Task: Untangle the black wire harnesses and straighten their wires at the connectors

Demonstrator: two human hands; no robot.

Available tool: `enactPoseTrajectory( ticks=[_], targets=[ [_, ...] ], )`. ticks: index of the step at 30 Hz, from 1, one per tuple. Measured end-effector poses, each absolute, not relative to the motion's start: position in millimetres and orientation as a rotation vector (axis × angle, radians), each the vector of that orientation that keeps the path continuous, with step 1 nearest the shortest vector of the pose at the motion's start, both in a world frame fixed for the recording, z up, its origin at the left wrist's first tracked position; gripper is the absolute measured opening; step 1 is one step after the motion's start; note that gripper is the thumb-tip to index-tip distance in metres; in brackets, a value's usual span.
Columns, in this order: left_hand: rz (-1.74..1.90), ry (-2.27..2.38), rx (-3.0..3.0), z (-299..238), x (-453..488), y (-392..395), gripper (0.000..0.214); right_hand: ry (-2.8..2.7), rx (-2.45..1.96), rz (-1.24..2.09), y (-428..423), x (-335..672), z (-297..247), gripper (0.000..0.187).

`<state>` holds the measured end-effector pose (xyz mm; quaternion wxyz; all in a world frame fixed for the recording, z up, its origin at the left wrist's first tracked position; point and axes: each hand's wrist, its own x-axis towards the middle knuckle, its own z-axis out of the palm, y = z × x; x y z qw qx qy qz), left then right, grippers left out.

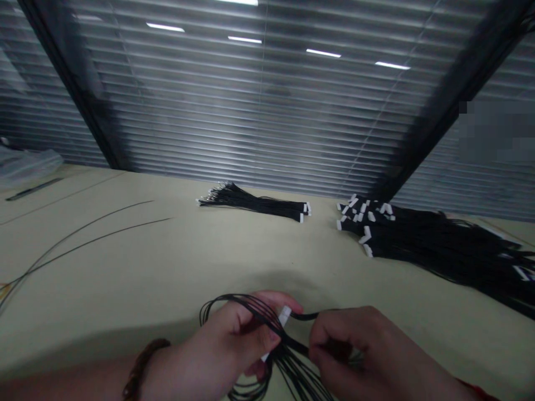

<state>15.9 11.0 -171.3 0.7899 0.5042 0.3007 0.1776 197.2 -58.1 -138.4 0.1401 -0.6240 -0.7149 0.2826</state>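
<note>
Wires (298,367), thin and black, are in both hands of the person, near the middle of the near edge of the table (175,267). The left hand (234,337) pinches them between the thumb, which lies on top, and the fingers underneath. Some of these wires make a loop over the left hand, and others spread out towards the near side. White plastic (285,316) shows beside the left thumb and again below it; whether this is one plug or two, I cannot tell. The right hand (359,345) is just to the right, with thumb and forefinger pressed together on a flat black strip of the same wires. Its other fingers are curled and partly hidden.

On the left wrist I see a brown bracelet (144,365), and at the right wrist a red band (476,390).

Farther away, in the middle, lies a small bundle (259,205) of black wires with white ends. A bigger pile (443,239) with white plugs lies at the far right. On the left, two loose wires (75,239) cross each other. Behind the table hang grey blinds (251,122).
</note>
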Motion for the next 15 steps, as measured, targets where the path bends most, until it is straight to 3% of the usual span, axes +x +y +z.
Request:
enactPoseTrajectory(
  ticks=[8,15],
  targets=[
    [0.356,0.675,1.096,-173.5,14.7,14.0,0.043,-2.218,-1.804,0.656,-59.0,199.6,-134.3,0.016],
    [0.321,0.633,1.175,-171.2,13.9,9.4,0.039,-2.263,-1.861,0.833,-57.3,203.3,-133.7,0.012]
  ],
)
